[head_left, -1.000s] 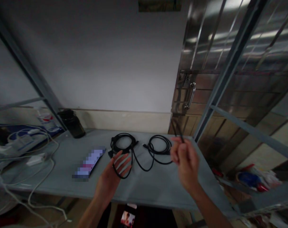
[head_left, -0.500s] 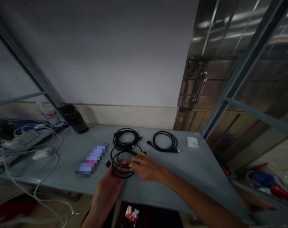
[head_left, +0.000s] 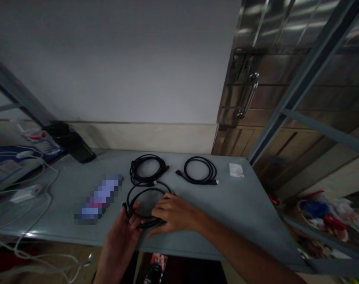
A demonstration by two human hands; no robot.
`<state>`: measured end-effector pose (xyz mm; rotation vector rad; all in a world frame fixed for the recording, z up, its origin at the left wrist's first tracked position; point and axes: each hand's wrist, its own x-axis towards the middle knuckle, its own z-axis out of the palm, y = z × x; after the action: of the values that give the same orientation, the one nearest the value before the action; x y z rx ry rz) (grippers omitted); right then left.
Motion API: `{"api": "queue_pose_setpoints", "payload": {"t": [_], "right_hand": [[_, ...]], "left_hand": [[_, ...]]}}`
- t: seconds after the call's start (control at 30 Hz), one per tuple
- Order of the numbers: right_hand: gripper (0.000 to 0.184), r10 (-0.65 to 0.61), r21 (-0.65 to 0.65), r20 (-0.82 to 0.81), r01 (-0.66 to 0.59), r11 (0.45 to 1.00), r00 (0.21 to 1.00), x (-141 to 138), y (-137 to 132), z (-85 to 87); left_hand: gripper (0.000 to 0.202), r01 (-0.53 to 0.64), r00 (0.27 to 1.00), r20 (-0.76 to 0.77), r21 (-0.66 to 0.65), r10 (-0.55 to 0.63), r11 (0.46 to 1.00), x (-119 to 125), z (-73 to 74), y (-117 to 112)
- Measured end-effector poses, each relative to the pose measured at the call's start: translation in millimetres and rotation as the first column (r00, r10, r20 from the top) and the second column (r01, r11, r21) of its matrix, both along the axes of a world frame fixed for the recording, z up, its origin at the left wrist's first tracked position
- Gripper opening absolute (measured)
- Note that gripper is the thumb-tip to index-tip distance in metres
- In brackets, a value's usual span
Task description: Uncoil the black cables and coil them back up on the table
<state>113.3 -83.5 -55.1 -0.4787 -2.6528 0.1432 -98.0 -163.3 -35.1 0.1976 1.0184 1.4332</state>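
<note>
A loosely coiled black cable (head_left: 149, 189) lies near the front of the grey table, between my two hands. My left hand (head_left: 123, 232) holds the coil's left side, its fingers curled under the loops and a black connector (head_left: 124, 206) by its thumb. From the right, my right hand (head_left: 175, 213) comes over the coil with its fingers closed on the loops; the exact grip is partly hidden. Just behind, touching or overlapping it, lies another black cable coil (head_left: 134, 173). A third coiled cable (head_left: 201, 182) with a plug end rests further right, apart from both.
A blurred-out phone-like slab (head_left: 100, 199) lies left on the table (head_left: 226, 221). A black bottle (head_left: 71, 144), white cords and a white adapter (head_left: 25, 194) are further left. White paper (head_left: 236, 170) sits at the back right. A metal post (head_left: 300, 79) rises on the right.
The view has shifted slightly. Both hands have drawn the coil a little nearer the front edge, and my right hand has moved further over its lower right loops.
</note>
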Motion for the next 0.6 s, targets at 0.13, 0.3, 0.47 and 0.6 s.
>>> {"api": "queue_pose_setpoints", "payload": {"t": [0.13, 0.3, 0.47, 0.6], "right_hand": [[0.041, -0.016, 0.013, 0.024, 0.016, 1.000, 1.000, 0, -2, -5.3], [0.026, -0.001, 0.004, 0.059, 0.000, 1.000, 0.998, 5, 0, -3.4], [0.025, -0.055, 0.019, -0.020, 0.056, 0.998, 0.998, 12, 8, -1.4], [0.013, -0.255, -0.026, -0.204, 0.255, 0.967, 0.945, 18, 17, -3.0]], "left_hand": [[0.021, 0.007, 0.989, -0.146, -0.009, -0.008, 1.000, 6, -6.8, 3], [0.025, -0.039, 0.966, -0.251, 0.061, 0.053, 0.997, 14, -8.0, 4], [0.030, -0.008, 0.953, -0.301, 0.133, 0.048, 0.991, 15, -13.0, -3], [0.029, 0.043, 0.893, -0.446, 0.211, 0.057, 0.977, 13, -12.4, 0]]}}
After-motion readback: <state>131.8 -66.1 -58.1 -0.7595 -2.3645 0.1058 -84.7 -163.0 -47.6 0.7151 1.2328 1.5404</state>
